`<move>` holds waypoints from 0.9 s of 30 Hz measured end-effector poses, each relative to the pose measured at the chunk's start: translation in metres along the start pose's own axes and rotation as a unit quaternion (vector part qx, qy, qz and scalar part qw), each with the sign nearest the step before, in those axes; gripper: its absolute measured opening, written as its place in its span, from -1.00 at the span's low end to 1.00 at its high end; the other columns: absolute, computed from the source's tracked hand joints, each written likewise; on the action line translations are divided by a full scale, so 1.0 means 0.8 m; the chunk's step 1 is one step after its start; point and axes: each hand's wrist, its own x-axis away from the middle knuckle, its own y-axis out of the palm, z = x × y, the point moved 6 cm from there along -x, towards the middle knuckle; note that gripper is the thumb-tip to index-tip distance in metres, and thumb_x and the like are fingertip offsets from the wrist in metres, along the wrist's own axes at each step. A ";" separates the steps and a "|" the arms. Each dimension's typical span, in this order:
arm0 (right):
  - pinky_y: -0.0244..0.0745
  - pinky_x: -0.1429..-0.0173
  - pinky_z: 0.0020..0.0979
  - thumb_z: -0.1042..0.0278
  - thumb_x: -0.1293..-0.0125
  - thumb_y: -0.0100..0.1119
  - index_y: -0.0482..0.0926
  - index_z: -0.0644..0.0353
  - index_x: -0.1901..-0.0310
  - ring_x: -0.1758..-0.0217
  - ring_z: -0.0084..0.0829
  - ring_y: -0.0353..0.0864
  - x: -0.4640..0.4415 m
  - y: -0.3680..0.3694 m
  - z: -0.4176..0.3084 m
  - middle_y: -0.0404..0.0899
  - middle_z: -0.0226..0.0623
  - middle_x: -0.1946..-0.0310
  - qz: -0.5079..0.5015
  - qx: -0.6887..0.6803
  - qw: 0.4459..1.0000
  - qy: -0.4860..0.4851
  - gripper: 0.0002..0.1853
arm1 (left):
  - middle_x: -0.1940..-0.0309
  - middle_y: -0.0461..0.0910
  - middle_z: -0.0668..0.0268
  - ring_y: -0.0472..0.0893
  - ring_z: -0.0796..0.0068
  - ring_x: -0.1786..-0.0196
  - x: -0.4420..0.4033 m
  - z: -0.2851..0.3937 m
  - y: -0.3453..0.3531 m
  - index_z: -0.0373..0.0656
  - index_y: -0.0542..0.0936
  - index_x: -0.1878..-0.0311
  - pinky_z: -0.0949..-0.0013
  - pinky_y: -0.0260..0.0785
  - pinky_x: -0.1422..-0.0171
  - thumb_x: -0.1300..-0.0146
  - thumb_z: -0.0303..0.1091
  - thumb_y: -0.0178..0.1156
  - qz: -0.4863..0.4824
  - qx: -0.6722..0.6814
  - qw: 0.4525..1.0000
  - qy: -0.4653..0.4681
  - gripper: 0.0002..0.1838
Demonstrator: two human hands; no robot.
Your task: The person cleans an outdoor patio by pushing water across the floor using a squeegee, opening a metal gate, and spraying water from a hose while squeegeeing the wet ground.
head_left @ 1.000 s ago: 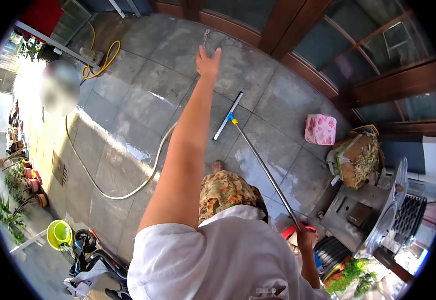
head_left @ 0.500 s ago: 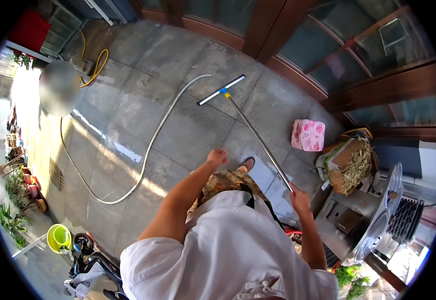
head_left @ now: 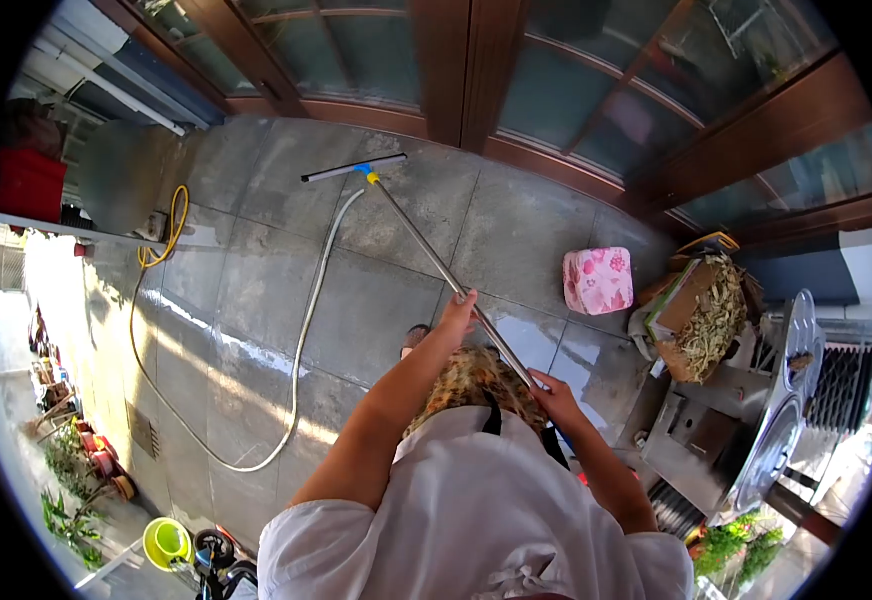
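A floor squeegee with a long metal pole (head_left: 421,242) reaches from my body toward the wooden doors. Its blade (head_left: 356,168), with a blue and yellow joint, lies on the grey tiles near the far end of the hose. My left hand (head_left: 459,312) is wrapped round the middle of the pole. Around the pole's near end, my right hand (head_left: 553,397) is closed. A pale hose (head_left: 299,370) curves over the floor to the left of the pole.
Brown glazed doors (head_left: 446,80) line the far side. To the right stand a pink patterned stool (head_left: 598,280), a box of dried husks (head_left: 701,320) and a metal stove (head_left: 701,430). A yellow hose (head_left: 178,225) and a red bin (head_left: 31,180) are at left, a lime bucket (head_left: 168,543) lower left.
My left hand has moved from beside the pole onto it and closed there. The squeegee's blade has shifted left, toward the hose end. My right hand has moved slightly left with the pole.
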 end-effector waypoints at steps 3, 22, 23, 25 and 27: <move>0.20 0.61 -0.52 0.37 -0.40 -0.02 0.35 -0.10 -0.34 0.69 -0.68 0.22 0.093 0.007 -0.017 0.35 -0.50 0.68 0.047 0.008 0.999 0.021 -0.53 | 0.27 0.61 0.19 0.65 0.23 0.16 -0.036 -0.004 0.024 -0.08 0.32 -0.05 0.15 0.53 0.10 -0.32 -0.11 0.17 -0.121 0.114 0.986 -0.016 -0.61; 0.24 0.59 -0.53 0.38 -0.38 0.02 0.37 -0.05 -0.33 0.67 -0.69 0.26 0.063 0.113 -0.089 0.34 -0.53 0.67 0.203 0.061 0.977 -0.038 -0.53 | 0.38 0.60 0.16 0.65 0.31 0.39 -0.071 0.142 -0.003 -0.21 0.35 0.05 0.18 0.57 0.35 -0.37 -0.28 0.08 -0.126 -0.062 0.990 0.033 -0.76; 0.24 0.60 -0.53 0.38 -0.38 0.03 0.36 -0.05 -0.33 0.67 -0.68 0.26 0.050 0.122 -0.108 0.34 -0.52 0.67 0.189 0.049 0.980 -0.029 -0.53 | 0.40 0.60 0.17 0.64 0.35 0.42 -0.082 0.151 -0.013 -0.22 0.35 0.06 0.21 0.55 0.42 -0.37 -0.28 0.08 -0.101 -0.061 0.992 0.052 -0.76; 0.23 0.60 -0.54 0.38 -0.39 0.02 0.35 -0.05 -0.34 0.67 -0.68 0.26 0.048 0.127 -0.126 0.33 -0.52 0.67 0.180 0.053 0.982 -0.034 -0.52 | 0.42 0.58 0.20 0.60 0.43 0.46 -0.064 0.172 -0.029 -0.20 0.32 0.07 0.30 0.49 0.51 -0.37 -0.27 0.09 -0.074 -0.060 0.993 0.074 -0.76; 0.22 0.60 -0.56 0.39 -0.40 0.00 0.33 -0.03 -0.35 0.67 -0.69 0.26 0.086 0.132 -0.128 0.32 -0.52 0.67 0.190 0.079 0.977 -0.056 -0.52 | 0.39 0.59 0.20 0.60 0.43 0.41 0.009 0.187 -0.040 -0.20 0.32 0.04 0.29 0.52 0.41 -0.37 -0.24 0.09 -0.127 -0.063 0.982 0.123 -0.72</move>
